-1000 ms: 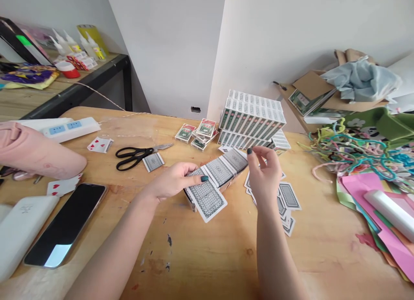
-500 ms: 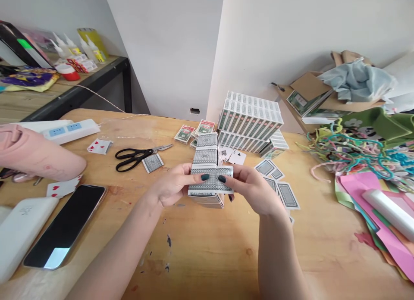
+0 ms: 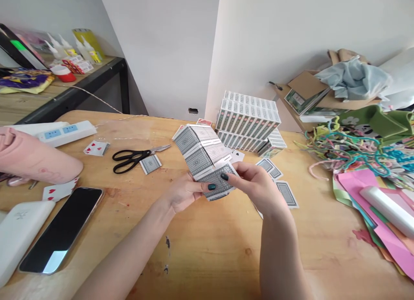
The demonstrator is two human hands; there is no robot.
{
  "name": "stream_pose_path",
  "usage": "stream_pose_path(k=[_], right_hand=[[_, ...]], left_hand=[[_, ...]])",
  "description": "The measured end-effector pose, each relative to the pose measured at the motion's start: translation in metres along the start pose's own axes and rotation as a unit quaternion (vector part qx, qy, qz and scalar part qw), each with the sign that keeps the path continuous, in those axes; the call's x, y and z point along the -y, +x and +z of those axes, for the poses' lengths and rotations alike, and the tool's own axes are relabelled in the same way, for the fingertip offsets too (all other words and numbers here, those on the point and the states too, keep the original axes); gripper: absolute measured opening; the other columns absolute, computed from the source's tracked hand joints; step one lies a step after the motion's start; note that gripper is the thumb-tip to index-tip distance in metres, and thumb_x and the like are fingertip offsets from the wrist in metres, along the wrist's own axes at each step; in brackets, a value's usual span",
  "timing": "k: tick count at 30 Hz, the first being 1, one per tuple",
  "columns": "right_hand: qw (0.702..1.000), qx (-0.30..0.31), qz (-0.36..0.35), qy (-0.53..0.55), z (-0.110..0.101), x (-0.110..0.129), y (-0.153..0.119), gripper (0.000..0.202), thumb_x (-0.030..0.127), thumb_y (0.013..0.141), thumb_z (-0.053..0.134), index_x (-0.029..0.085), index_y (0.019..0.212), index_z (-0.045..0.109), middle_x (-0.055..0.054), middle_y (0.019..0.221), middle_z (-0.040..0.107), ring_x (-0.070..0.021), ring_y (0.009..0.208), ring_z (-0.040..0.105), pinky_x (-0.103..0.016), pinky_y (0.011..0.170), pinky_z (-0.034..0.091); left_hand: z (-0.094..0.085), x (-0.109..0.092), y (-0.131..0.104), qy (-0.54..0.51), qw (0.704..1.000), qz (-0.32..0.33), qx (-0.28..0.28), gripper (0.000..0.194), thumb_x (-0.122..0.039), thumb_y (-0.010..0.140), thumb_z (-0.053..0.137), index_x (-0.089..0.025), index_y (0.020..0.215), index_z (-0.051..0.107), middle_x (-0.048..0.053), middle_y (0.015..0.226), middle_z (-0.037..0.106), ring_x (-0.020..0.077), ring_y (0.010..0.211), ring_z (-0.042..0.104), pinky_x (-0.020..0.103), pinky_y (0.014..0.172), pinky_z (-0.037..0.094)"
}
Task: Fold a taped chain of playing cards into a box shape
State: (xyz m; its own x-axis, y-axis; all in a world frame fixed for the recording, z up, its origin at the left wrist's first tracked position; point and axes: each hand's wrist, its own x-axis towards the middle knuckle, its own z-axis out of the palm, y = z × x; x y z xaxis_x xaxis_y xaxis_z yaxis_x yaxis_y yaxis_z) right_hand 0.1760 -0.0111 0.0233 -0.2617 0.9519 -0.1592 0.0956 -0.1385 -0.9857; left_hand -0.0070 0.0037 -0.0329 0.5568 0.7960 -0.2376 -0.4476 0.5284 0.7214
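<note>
Between my hands is a long box-like structure of folded playing cards [image 3: 198, 161], tilted with its far end up and to the left. Grey patterned card backs cover its faces. My left hand [image 3: 185, 191] is closed around the near left end, thumb pressed on top. At the near right end, my right hand [image 3: 254, 182] pinches a card edge, with its thumb on the patterned face; the fingers beneath are partly hidden. Loose playing cards [image 3: 286, 194] lie to the right of my right hand. A folded card [image 3: 150, 164] rests left of the structure, beside black-handled scissors [image 3: 131, 160].
Stacked card boxes [image 3: 247, 119] stand at the back. On the left lie a phone [image 3: 63, 229], a white power bank [image 3: 24, 235], a pink bag [image 3: 39, 155] and a power strip [image 3: 67, 131]. Colourful cords [image 3: 352, 149] and coloured paper [image 3: 359, 192] sit at right.
The card structure has turned and tilted so that a second side shows, its far end swinging left. Both hands have shifted slightly with it, still holding on.
</note>
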Motion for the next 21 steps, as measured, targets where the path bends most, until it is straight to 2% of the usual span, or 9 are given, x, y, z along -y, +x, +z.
stream_pose_path(k=[3,6,9,11,15,21], right_hand=[[0.992,-0.018,-0.021,-0.127,-0.001,0.008,-0.01,0.008,0.022,0.073,0.066,0.024,0.08,0.068,0.0,0.08,0.067,-0.0181,0.076,0.059,-0.03,0.068,0.046],[0.96,-0.083,-0.063,-0.26,0.004,0.014,-0.019,0.006,0.019,0.073,0.063,0.024,0.07,0.064,0.0,0.073,0.063,-0.0165,0.066,0.055,-0.028,0.059,0.042],[0.929,-0.144,-0.095,-0.328,0.011,0.018,-0.024,0.012,0.019,0.074,0.062,0.024,0.064,0.06,0.0,0.067,0.06,-0.0155,0.058,0.051,-0.028,0.054,0.039],[0.922,-0.165,-0.104,-0.335,0.014,0.018,-0.024,0.013,0.017,0.074,0.061,0.025,0.064,0.06,0.0,0.066,0.061,-0.0163,0.059,0.053,-0.028,0.054,0.039],[0.928,-0.164,-0.109,-0.316,0.015,0.015,-0.023,0.016,0.012,0.072,0.058,0.026,0.064,0.06,0.0,0.069,0.064,-0.0183,0.063,0.058,-0.029,0.056,0.04],[0.939,-0.163,-0.08,-0.292,0.011,0.009,-0.017,0.012,0.016,0.074,0.057,0.025,0.068,0.061,0.002,0.071,0.068,-0.0152,0.056,0.056,-0.027,0.053,0.037]], left_hand=[[0.013,0.009,0.002,0.022,0.999,0.049,-0.001,0.027,-0.017,0.06,0.081,-0.017,0.086,0.073,0.007,0.093,0.074,0.0253,0.097,0.065,0.036,0.085,0.048],[0.021,0.015,0.003,0.061,0.994,0.093,-0.021,0.023,-0.019,0.061,0.08,-0.019,0.084,0.073,0.004,0.092,0.074,0.0256,0.098,0.063,0.039,0.089,0.047],[0.022,0.019,0.003,0.096,0.985,0.137,-0.05,0.024,-0.021,0.061,0.08,-0.02,0.084,0.072,0.003,0.092,0.073,0.0267,0.098,0.063,0.043,0.09,0.046],[0.019,0.021,0.004,0.126,0.977,0.159,-0.072,0.022,-0.024,0.062,0.079,-0.02,0.083,0.073,0.003,0.092,0.073,0.0277,0.099,0.063,0.044,0.09,0.047],[0.012,0.024,0.005,0.19,0.959,0.185,-0.105,0.017,-0.029,0.066,0.077,-0.021,0.08,0.074,0.002,0.09,0.074,0.028,0.098,0.063,0.042,0.089,0.047],[0.006,0.024,0.008,0.216,0.95,0.208,-0.088,0.013,-0.028,0.068,0.075,-0.021,0.079,0.074,0.002,0.088,0.074,0.0269,0.095,0.065,0.04,0.089,0.048]])
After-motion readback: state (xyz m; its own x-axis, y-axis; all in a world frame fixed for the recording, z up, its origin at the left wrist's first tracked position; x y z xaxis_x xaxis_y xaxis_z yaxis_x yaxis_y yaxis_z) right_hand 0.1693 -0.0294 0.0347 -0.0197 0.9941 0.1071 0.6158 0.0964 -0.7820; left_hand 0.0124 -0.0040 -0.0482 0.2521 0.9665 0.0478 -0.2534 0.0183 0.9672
